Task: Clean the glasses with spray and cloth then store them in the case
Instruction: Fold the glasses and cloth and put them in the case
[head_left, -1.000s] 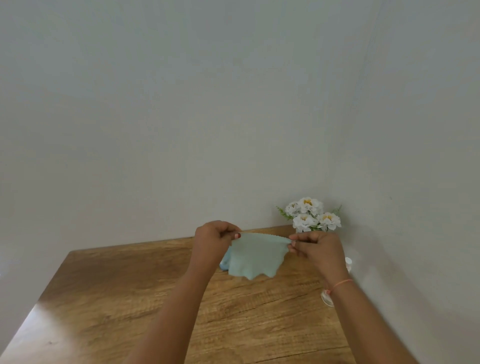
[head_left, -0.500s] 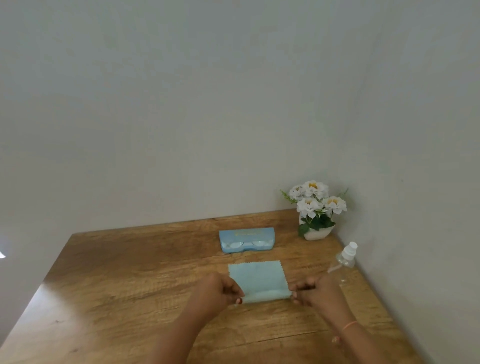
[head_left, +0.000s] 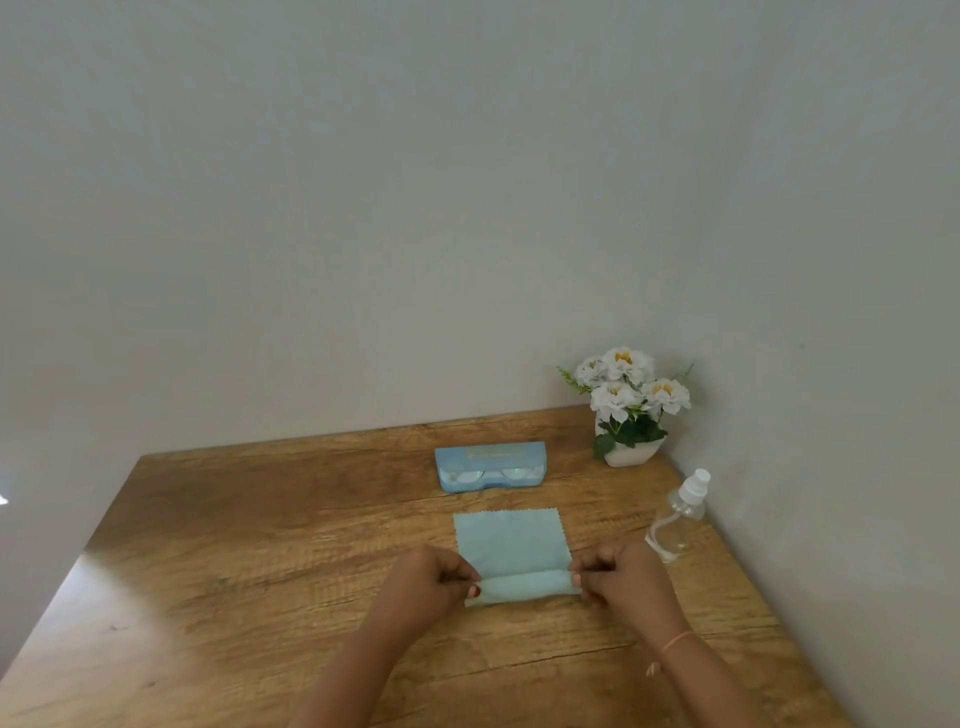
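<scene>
A light blue cleaning cloth (head_left: 509, 545) lies flat on the wooden table (head_left: 260, 571), its near edge folded up into a roll. My left hand (head_left: 426, 582) pinches the roll's left end and my right hand (head_left: 618, 577) pinches its right end. Behind the cloth sits a blue glasses case (head_left: 491, 466), lid shut, with lens shapes showing on its front face. A clear spray bottle (head_left: 678, 517) with a white nozzle stands at the right, close to my right hand. No glasses are visible outside the case.
A small white pot of white flowers (head_left: 628, 405) stands in the back right corner. Plain walls close the table at the back and right. Bare wood stretches to the left.
The cloth came down from being held up in front of the case to lying on the table. Since half a second ago, its near edge has been folded over into a thicker roll.
</scene>
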